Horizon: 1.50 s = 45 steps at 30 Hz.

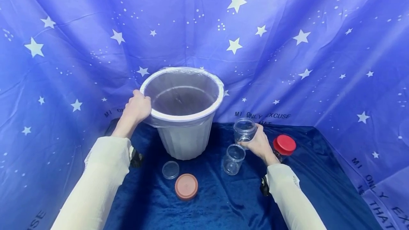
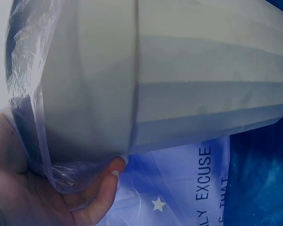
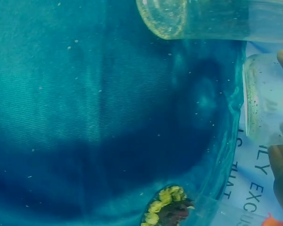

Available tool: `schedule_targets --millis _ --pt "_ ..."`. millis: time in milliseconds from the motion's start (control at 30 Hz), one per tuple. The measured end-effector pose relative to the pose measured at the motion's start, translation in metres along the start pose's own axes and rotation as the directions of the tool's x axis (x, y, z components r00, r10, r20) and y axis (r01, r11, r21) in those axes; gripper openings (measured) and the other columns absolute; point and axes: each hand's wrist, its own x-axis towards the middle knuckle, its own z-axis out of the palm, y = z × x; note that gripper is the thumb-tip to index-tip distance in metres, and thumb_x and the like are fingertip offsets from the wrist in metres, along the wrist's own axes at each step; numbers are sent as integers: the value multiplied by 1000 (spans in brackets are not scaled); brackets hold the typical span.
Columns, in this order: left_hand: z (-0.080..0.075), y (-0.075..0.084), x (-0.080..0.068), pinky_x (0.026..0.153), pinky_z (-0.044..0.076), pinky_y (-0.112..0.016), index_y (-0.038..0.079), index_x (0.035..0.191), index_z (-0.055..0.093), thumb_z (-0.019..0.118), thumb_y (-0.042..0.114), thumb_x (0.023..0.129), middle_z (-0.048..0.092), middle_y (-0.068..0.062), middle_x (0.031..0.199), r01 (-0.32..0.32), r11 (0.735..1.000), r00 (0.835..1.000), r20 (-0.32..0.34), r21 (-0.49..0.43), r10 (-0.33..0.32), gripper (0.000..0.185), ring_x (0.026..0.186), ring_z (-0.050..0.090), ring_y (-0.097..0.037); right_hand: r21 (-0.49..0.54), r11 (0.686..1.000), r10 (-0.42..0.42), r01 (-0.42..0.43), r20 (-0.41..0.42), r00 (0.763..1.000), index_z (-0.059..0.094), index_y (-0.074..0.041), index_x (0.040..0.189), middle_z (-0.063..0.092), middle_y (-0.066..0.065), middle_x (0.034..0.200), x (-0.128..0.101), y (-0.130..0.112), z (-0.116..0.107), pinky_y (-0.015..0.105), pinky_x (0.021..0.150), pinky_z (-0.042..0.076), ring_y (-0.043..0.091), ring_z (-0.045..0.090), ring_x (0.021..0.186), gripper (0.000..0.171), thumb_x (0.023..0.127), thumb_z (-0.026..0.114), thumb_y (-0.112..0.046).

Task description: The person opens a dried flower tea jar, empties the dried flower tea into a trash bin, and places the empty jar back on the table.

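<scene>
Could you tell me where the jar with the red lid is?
In the head view, the red-lidded jar stands on the blue cloth, right of the right hand, which holds a clear jar.

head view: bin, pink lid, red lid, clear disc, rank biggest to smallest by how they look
1. bin
2. pink lid and red lid, unranked: similar widths, the red one seen more slanted
3. clear disc
</scene>
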Motion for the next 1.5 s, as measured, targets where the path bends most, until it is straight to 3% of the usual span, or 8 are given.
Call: schedule_targets --millis 533,900,1233,1500 --pt "0 1 2 112 29 -63 -14 149 8 23 28 102 34 -41 145 4 1000 1000 8 0 -4 65 136 32 -57 27 1000 11 -11 -10 1000 22 7 145 52 35 133 -8 19 16 58 106 40 50 50 126 105 69 89 -23" --pt "0 -1 2 112 27 -63 -15 148 8 22 28 102 33 -42 145 -12 1000 1000 15 -4 12 64 136 31 -59 10 1000 22 -23 26 999 20 6 146 50 35 134 -12 30 21 59 108 38 50 49 127 106 70 88 -21" --pt "1 0 3 113 27 -63 -15 149 4 23 28 102 31 -43 146 -11 1000 1000 17 -1 11 66 136 30 -59 -31 997 -67 68 34 997 22 7 143 54 35 130 -11 32 23 58 105 41 50 53 122 103 67 88 -16" --pt "1 -1 2 113 26 -63 -15 149 3 23 28 102 30 -43 146 -13 1000 1000 15 -5 13 67 137 30 -58 -23 999 -39 40 41 998 20 6 146 50 35 134 -12 33 20 59 106 39 51 50 125 106 69 88 -20"
